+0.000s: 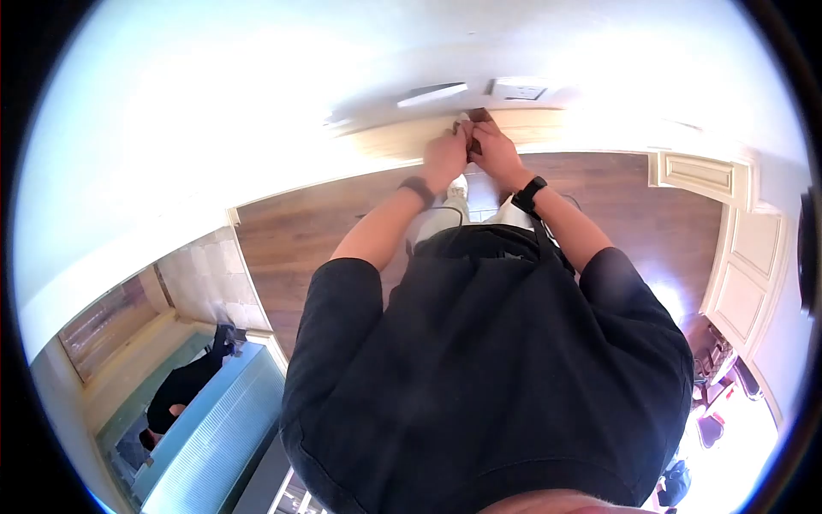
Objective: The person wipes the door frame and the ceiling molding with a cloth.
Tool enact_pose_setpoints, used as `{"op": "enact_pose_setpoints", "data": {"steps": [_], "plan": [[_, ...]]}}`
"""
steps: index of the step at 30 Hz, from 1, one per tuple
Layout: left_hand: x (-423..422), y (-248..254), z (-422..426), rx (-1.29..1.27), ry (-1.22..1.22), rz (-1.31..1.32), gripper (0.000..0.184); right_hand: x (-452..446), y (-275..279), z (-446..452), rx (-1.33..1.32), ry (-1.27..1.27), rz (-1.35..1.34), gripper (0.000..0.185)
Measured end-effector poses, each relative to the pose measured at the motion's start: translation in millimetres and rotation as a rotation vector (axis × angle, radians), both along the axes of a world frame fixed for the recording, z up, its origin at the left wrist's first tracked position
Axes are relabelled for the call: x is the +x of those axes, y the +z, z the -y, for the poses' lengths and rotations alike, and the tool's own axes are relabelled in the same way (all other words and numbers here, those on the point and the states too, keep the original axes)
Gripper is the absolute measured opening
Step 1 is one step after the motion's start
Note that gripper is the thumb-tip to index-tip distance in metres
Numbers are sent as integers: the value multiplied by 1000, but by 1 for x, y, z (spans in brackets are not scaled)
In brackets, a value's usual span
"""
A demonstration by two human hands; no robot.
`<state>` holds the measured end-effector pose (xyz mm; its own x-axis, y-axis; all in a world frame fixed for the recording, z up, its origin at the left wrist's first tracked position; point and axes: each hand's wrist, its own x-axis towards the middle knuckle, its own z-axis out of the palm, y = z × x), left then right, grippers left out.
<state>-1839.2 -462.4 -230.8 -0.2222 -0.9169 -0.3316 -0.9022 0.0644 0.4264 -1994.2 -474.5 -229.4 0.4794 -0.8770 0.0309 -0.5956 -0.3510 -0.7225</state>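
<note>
While both hands [445, 160] [499, 156], close together, pinch it | brown piece [479, 114]: small, dark, partly hidden, outline blurred

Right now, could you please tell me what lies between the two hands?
The head view shows a brown item between the left hand and right hand.

Left hand [445, 159], right hand [498, 154], at brown item [479, 114]; wood floor [300, 227]
</note>
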Motion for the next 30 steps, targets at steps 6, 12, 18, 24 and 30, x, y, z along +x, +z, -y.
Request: {"op": "enact_pose_setpoints", "data": {"steps": [6,12,18,24,30], "plan": [[-61,5,10,26,-11,35,43,-61,-10,10,-28,-21,23,26],[-169,0,30,1,-36,106,41,-164,9,25,-21,-65,29,31],[-278,-1,50,-42,-120,54,35,-274,2,34,-35,-153,-56,36],[-333,-8,51,-47,-159,-97,34,-337,17,31,0,-163,-176,34],[-326,56,25,52,-133,-308,31,-354,77,9,1,-133,-105,37]]}}
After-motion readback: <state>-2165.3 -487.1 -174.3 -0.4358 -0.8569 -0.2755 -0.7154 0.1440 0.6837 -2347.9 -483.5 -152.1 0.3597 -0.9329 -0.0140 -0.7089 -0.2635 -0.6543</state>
